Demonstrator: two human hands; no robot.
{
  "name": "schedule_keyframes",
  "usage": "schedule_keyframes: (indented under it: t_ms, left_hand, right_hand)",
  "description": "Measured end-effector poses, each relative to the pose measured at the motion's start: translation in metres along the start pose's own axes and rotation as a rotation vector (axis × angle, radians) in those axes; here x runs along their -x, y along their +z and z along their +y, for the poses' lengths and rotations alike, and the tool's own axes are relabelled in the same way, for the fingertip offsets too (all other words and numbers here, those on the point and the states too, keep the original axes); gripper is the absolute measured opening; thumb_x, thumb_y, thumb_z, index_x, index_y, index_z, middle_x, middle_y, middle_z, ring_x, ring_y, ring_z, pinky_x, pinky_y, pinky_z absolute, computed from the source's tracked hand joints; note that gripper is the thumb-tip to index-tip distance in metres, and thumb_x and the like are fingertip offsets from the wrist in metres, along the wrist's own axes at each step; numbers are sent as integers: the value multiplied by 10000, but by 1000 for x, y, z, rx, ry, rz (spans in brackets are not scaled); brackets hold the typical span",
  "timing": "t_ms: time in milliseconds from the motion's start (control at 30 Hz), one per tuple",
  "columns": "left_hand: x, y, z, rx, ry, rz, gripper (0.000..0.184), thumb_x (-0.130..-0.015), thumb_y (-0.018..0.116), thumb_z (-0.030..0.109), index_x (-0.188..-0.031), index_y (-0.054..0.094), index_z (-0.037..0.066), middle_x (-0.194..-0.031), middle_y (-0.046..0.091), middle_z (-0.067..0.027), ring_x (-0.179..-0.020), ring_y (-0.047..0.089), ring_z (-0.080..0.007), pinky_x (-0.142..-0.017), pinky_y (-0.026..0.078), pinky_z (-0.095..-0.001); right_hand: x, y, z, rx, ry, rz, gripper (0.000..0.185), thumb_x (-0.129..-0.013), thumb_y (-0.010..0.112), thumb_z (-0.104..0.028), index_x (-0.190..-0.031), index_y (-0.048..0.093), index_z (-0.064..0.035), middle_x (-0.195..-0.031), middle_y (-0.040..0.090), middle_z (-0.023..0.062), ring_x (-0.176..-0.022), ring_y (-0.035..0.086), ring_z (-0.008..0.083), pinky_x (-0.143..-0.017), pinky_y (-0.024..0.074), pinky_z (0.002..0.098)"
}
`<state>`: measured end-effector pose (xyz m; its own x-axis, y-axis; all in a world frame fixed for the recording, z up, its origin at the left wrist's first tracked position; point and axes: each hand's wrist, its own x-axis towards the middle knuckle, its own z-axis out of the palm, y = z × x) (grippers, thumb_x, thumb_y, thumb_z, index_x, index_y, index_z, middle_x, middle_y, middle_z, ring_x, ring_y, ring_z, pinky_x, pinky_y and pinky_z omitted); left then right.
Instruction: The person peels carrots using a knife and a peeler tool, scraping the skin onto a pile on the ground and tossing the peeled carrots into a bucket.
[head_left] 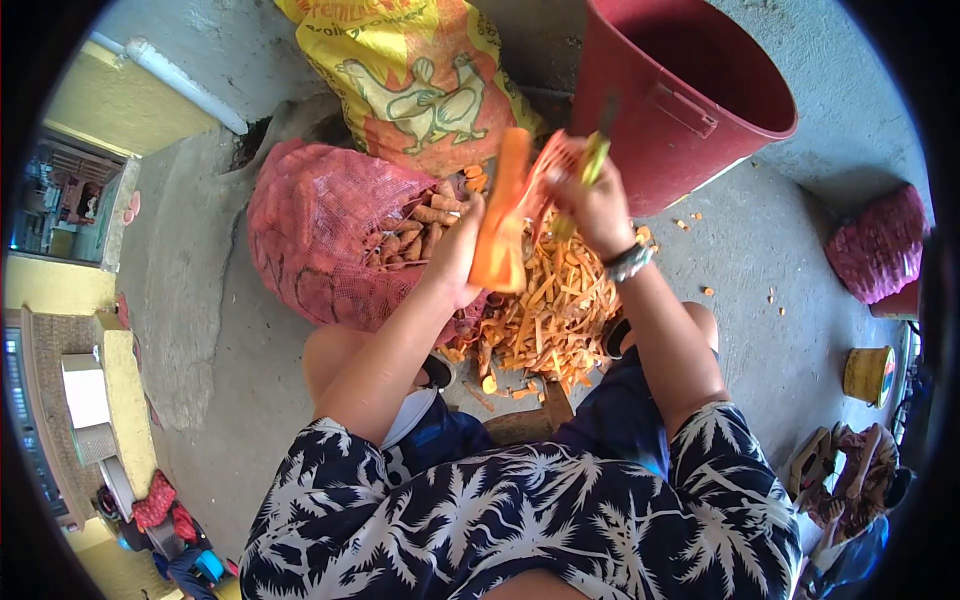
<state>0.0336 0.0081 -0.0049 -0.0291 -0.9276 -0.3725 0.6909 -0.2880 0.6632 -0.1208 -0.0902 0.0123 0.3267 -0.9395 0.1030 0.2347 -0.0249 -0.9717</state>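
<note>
My left hand [458, 255] is wrapped round a large, bright orange carrot [500, 250], held upright above a heap of orange peelings [560, 310]. Close beside it, my right hand [597, 205] grips a red plastic peeler [552, 170] against the carrot's right side. A yellow-handled knife [592, 160] with a dark blade pointing up is also in the right hand; motion blurs it. Left of the heap, a red mesh sack [320, 235] lies open with several unpeeled carrots [420, 230] in its mouth.
A yellow and red printed sack [420, 90] stands behind the mesh sack. At the back right is a tall red bin [640, 110]. A purple-red mesh sack [880, 245] and a yellow bucket [867, 376] stand far right. A person [860, 470] sits at the lower right.
</note>
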Motion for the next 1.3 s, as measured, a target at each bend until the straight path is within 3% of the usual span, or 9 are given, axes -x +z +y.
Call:
schedule_keyframes:
  t_ms: [133, 233, 400, 500, 733, 833, 1100, 1233, 1300]
  left_hand:
    - [6, -6, -10, 56, -98, -58, 556, -867, 417, 511, -1184, 434, 55, -979, 578, -69, -882, 581, -164, -771, 487, -310]
    - [0, -9, -3, 0, -31, -118, 573, -818, 530, 496, -1159, 425, 48, -962, 561, -118, -866, 580, -230, -768, 489, -375]
    - [-15, -5, -4, 102, 27, 33, 444, -887, 443, 421, -1159, 453, 71, -990, 570, -78, -868, 584, -189, -770, 488, -357]
    - [-10, 4, -4, -4, -26, 48, 412, -908, 401, 410, -1141, 469, 77, -959, 577, -64, -850, 581, -174, -742, 489, -344]
    - [-8, -8, -9, -23, -227, -133, 418, -922, 367, 414, -1143, 472, 75, -961, 570, -66, -841, 574, -151, -717, 499, -315]
    - [-11, -1, 1, 11, -2, 102, 435, -922, 366, 421, -1175, 440, 76, -1036, 551, -68, -891, 567, -172, -783, 482, -333]
    - [-16, 3, 0, 74, 113, 173, 490, -899, 373, 483, -1187, 428, 90, -1101, 536, -76, -994, 538, -205, -869, 446, -377]
    - [-14, -5, -3, -24, 54, 60, 521, -882, 394, 505, -1182, 424, 80, -1030, 548, -77, -924, 565, -186, -804, 477, -350]
    - [0, 12, 2, -63, -30, 7, 540, -865, 419, 515, -1156, 436, 60, -931, 564, -81, -820, 589, -172, -707, 503, -322]
  right_hand:
    - [-49, -61, 4, -119, -196, 455, 181, -792, 608, -38, -933, 497, -68, -733, 586, 20, -527, 521, 63, -444, 441, 204]
    - [-31, -49, 0, -53, -150, 307, 176, -803, 602, -54, -941, 494, -66, -729, 589, 25, -495, 506, 60, -416, 415, 189]
    - [26, 2, -9, -113, 100, -45, 233, -777, 626, -19, -969, 495, -42, -786, 582, 22, -550, 518, 60, -450, 427, 192]
    - [26, 5, -12, -38, 31, -109, 214, -781, 623, -14, -960, 508, -37, -795, 584, 24, -568, 521, 58, -464, 428, 187]
    - [-38, -59, 3, -108, -245, 417, 204, -780, 618, -14, -955, 516, -39, -788, 598, 36, -572, 536, 69, -475, 446, 198]
    - [-5, -25, -5, -23, -137, 225, 251, -793, 621, -46, -1005, 488, -34, -774, 597, 32, -574, 542, 69, -461, 431, 191]
    - [38, 22, -9, -83, 23, 140, 268, -802, 602, -12, -1042, 484, -1, -830, 585, 19, -667, 546, 64, -528, 441, 182]
    - [20, 12, -7, -18, 148, 79, 276, -785, 610, 3, -1039, 504, -21, -833, 593, 33, -664, 558, 83, -528, 461, 205]
    - [-9, -9, -1, 0, -3, 170, 240, -787, 608, -3, -1004, 510, -32, -804, 590, 37, -586, 535, 77, -482, 449, 206]
